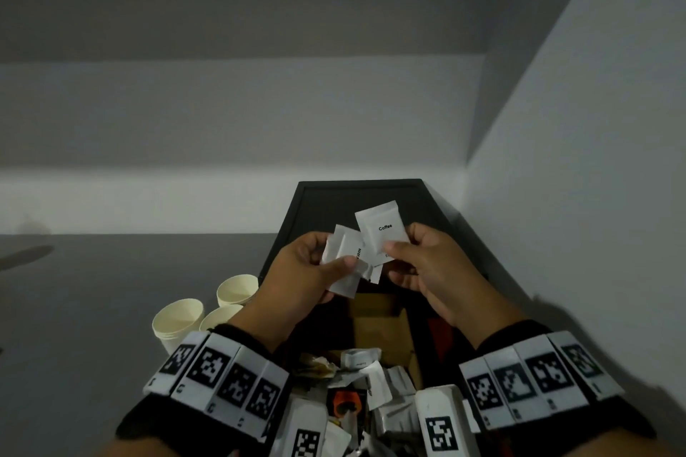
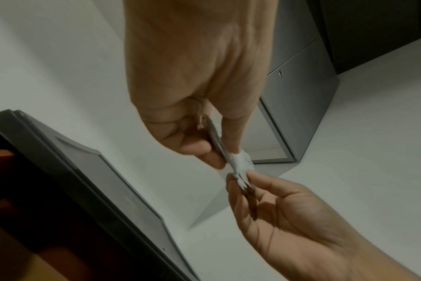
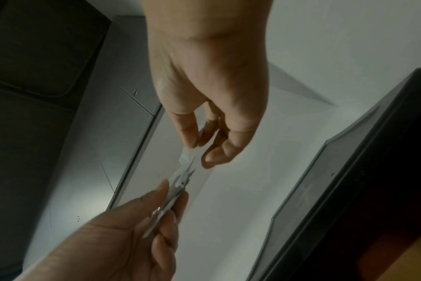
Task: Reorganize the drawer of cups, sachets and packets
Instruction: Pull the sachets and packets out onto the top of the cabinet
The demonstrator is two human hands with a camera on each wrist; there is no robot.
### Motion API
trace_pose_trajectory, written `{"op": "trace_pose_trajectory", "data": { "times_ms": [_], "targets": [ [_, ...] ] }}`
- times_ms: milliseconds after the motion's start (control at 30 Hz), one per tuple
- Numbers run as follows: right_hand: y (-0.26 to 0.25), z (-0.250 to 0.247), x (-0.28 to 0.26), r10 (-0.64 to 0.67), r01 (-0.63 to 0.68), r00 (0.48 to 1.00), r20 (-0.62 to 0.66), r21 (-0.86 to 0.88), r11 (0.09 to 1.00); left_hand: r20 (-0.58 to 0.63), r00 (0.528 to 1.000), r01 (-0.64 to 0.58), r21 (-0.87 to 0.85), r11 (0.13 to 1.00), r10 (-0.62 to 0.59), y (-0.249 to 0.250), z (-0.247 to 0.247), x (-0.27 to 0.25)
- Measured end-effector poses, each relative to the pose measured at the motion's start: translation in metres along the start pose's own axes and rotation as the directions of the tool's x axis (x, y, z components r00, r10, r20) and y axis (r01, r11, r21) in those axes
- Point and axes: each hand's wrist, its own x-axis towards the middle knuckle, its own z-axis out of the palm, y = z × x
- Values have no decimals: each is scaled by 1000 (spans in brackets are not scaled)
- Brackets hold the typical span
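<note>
Grey counter, open black drawer (image 1: 438, 208) at 12 o'clock: left hand (image 1: 308, 271) pinches a few white sachets (image 1: 343, 252), right hand (image 1: 427, 263) pinches the Coffee sachet (image 1: 382, 230) over it; sorting step, next likely needs grouping by label, cups (image 1: 208, 312) at 9 o'clock.

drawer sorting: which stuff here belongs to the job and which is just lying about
In the job:
- drawer
- Coffee sachet, in the right hand
- white sachets, in the left hand
- loose sachets in the drawer
- paper cups on the counter

Lying about:
- counter
- wall
</note>
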Motion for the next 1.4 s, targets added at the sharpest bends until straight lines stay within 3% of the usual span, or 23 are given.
{"op": "trace_pose_trajectory", "data": {
  "times_ms": [267, 467, 633, 767, 1033, 1167, 1267, 1400],
  "targets": [
    [-5, 0, 9, -93, 93, 994, -54, 2, 996, 23, 1000, -13, -76, 997, 15, 4, -2, 9],
    [-7, -4, 14, -59, 59, 997, -42, 14, 998, -31, 999, 5, -223, 975, -13, 7, 0, 17],
    [-9, -13, 22, -15, 41, 989, -147, 175, 984, -70, 993, 69, -357, 932, -100, 6, -3, 28],
    [-9, -14, 28, 4, 40, 981, -192, 223, 974, -81, 989, 85, -362, 928, -123, 0, -4, 34],
    [6, 7, 44, 72, -49, 980, -185, 127, 991, -39, 994, 86, -336, 938, -106, -7, 3, 45],
    [11, 16, 50, 73, -63, 986, -147, 67, 996, -31, 984, 149, -401, 904, -177, -8, 8, 52],
    [13, 19, 55, 21, -27, 994, -104, -57, 998, 1, 976, 195, -435, 879, -216, -10, 9, 58],
    [15, 26, 62, 7, 2, 999, 36, -269, 963, 27, 971, 232, -314, 921, -236, -16, 11, 69]
  ]
}}
